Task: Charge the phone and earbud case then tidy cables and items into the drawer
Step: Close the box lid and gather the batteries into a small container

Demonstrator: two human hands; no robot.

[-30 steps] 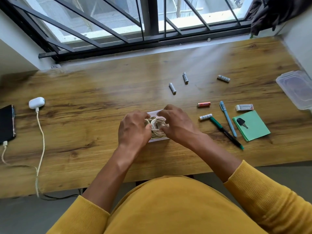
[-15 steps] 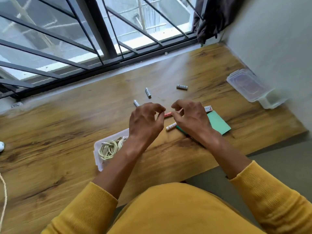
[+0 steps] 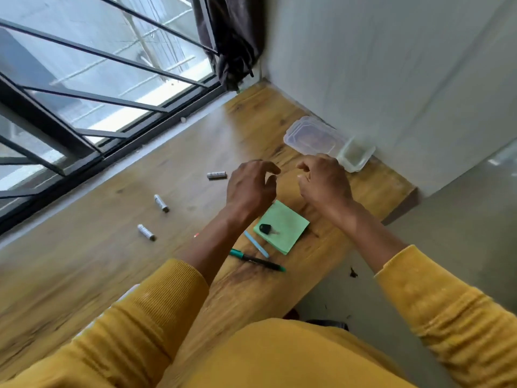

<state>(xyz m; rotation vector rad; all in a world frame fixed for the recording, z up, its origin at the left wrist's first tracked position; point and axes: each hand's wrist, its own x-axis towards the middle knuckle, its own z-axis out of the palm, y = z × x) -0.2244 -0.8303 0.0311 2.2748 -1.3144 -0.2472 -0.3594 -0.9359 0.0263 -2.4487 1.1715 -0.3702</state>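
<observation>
My left hand [image 3: 250, 186] and my right hand [image 3: 324, 182] hover side by side above the wooden table [image 3: 84, 264], fingers loosely curled, holding nothing. Just beyond the right hand lies a clear plastic lid [image 3: 313, 135] beside a small clear container [image 3: 355, 155] at the wall. Below the hands lies a green sticky-note pad [image 3: 285, 228] with a black key [image 3: 265, 228] on it. A light blue pen [image 3: 256, 244] and a black-and-green marker [image 3: 257, 260] lie near the front edge. Three grey batteries [image 3: 216, 175] [image 3: 161, 203] [image 3: 146, 232] lie to the left. The cable box, phone and earbud case are out of view.
A barred window [image 3: 84, 93] runs along the table's far side, with a dark curtain [image 3: 232, 37] in the corner. A white wall [image 3: 391, 65] borders the table's right end. The grey floor [image 3: 419, 225] lies beyond the table's right edge.
My view has swung to the right. Both hands left the coiled cable in its box and moved right, toward the clear lid and container by the wall.
</observation>
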